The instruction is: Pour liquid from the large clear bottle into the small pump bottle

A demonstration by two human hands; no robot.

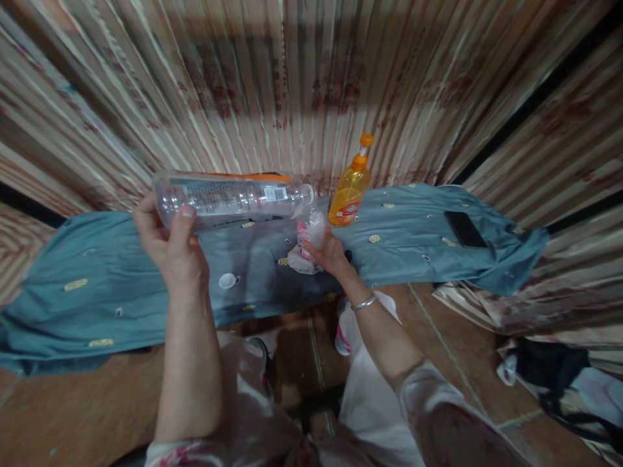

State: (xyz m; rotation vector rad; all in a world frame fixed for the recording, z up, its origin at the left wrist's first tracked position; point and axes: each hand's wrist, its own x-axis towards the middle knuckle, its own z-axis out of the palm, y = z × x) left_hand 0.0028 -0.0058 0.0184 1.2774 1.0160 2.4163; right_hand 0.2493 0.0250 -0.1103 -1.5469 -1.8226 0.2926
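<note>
My left hand (172,237) grips the base end of a large clear plastic bottle (228,198), which lies level in the air with its uncapped neck pointing right. That neck meets the top of a small clear bottle (304,233) with a pink label. Around the small bottle are the fingers of my right hand (328,250), holding it low over the cloth. A crumpled whitish cloth or bag (300,261) sits at its foot. Just behind and to the right stands a pump bottle (349,191) of orange liquid. A white cap (226,281) lies nearer me.
A teal patterned cloth (403,227) covers the long, narrow surface. On its right end lies a black phone (464,229). Striped curtains (233,84) hang close behind. On the floor at the right is a dark bag or clothing (549,370).
</note>
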